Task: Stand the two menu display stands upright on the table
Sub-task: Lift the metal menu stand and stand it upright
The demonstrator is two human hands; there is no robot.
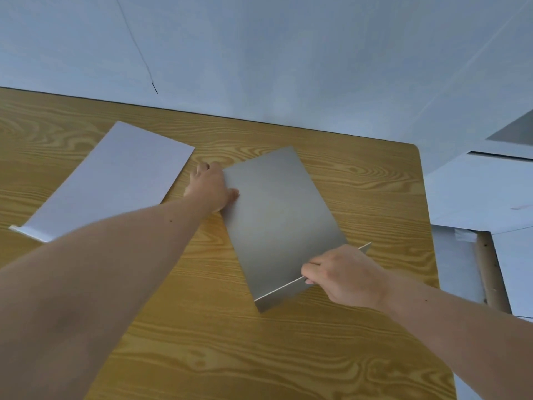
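Two flat grey menu display stands are on a wooden table (360,192). The left stand (115,180) lies flat at the table's left side, its folded lip toward me. The right stand (277,220) is at mid-table, tilted, with its folded base edge toward me. My left hand (210,187) grips its far left edge, thumb on the top face. My right hand (343,274) pinches the thin base lip at its near right corner.
A pale wall stands right behind the table's far edge. To the right, past the table's rounded corner, are white panels (478,192) and a brown cardboard tube (490,278) on the floor.
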